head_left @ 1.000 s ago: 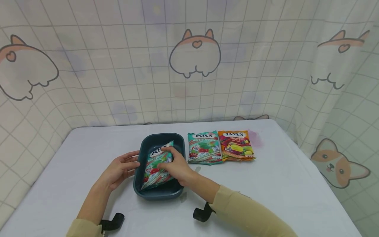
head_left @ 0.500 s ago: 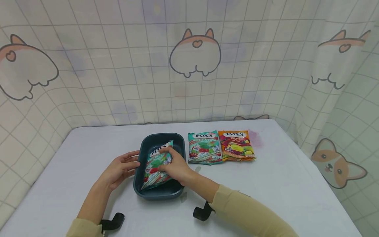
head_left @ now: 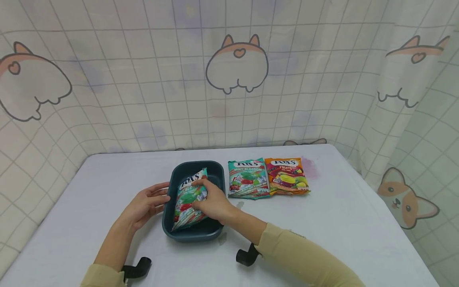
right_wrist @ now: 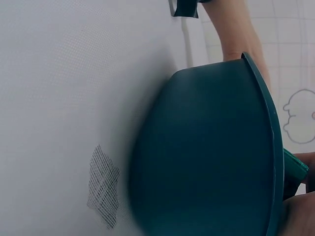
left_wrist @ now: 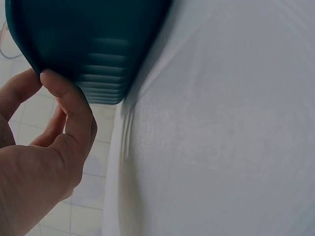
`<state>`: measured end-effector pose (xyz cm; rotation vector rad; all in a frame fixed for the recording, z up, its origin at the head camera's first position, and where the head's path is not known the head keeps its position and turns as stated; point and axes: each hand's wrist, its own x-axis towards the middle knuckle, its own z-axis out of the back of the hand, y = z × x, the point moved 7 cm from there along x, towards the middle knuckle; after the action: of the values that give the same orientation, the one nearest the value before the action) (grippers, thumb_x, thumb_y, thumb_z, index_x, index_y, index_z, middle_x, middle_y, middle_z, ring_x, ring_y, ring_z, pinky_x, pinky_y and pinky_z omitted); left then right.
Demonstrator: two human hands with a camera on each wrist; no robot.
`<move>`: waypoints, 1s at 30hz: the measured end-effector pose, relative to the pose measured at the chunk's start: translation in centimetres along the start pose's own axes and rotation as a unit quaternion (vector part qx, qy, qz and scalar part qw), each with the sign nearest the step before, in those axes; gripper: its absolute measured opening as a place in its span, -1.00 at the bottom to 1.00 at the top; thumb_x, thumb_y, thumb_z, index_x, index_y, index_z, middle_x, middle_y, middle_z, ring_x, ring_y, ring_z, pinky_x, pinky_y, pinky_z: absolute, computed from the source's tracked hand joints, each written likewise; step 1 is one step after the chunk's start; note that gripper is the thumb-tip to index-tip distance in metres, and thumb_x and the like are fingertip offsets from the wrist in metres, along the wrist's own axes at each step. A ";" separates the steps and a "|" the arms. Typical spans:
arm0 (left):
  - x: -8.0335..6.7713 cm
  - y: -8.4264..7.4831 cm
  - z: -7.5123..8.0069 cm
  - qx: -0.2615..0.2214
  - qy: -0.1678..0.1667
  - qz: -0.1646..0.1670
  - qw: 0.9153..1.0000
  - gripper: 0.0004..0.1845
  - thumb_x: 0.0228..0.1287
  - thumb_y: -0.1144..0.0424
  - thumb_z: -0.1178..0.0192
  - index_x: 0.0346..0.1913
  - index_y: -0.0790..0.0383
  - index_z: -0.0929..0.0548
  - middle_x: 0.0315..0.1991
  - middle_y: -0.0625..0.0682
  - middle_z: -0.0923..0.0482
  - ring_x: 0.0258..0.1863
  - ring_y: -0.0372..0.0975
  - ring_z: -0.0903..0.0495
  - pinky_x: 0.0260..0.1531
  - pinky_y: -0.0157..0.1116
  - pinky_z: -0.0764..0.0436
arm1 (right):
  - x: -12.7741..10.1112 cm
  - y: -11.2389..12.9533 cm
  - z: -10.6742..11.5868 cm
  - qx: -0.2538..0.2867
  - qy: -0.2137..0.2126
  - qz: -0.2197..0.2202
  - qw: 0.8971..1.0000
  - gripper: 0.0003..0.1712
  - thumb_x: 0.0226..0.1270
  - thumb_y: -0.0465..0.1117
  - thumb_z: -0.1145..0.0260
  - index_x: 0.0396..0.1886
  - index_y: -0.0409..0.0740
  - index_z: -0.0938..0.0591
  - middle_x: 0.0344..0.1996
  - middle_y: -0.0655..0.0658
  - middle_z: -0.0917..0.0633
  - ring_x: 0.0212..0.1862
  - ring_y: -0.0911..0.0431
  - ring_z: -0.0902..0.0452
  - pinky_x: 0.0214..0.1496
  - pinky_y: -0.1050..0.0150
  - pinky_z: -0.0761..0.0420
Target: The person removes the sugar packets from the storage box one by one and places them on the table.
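In the head view a dark teal plastic tub (head_left: pixel 211 235) stands on the table. A green candy bag (head_left: pixel 186 199) marked FOX'S lies slantwise inside it. My right hand (head_left: pixel 215 203) reaches over the tub's right side and grips this bag between thumb and fingers. My left hand (head_left: pixel 145 205) holds the tub's left rim; in the left wrist view the left hand (left_wrist: pixel 59 132) has thumb and fingertip pinching the rim of the tub (left_wrist: pixel 98 39). In the right wrist view the wall of the tub (right_wrist: pixel 211 147) hides most of the bag (right_wrist: pixel 294 167).
Right of the tub a second green candy bag (head_left: pixel 248 179) and an orange candy bag (head_left: pixel 287 176) lie side by side, flat on the white table (head_left: pixel 340 223). A patterned curtain (head_left: pixel 236 119) hangs behind the table. Both wrists carry black camera mounts (head_left: pixel 247 256).
The candy bag in the tub has shifted slightly left and turned a little more upright under my right hand. My left hand stays at the rim.
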<state>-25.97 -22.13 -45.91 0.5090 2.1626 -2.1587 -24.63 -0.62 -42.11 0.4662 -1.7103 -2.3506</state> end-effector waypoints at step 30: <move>0.1 0.4 0.1 -0.005 -0.008 0.000 1.000 -0.31 0.44 0.35 -0.25 0.53 0.37 -0.22 0.08 0.02 -0.59 -0.10 -0.24 -0.66 -0.05 -0.29 -0.65 | -1.6 0.2 5.6 0.040 -0.045 0.011 0.998 -0.46 0.40 -0.18 -0.41 0.34 0.17 -0.53 0.39 -0.16 -0.39 0.23 -0.15 -0.42 0.12 0.02 -0.63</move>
<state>-25.99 -22.18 -46.28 0.4889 2.1641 -2.1432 -25.16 4.86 -40.12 0.3581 -1.8458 -2.3283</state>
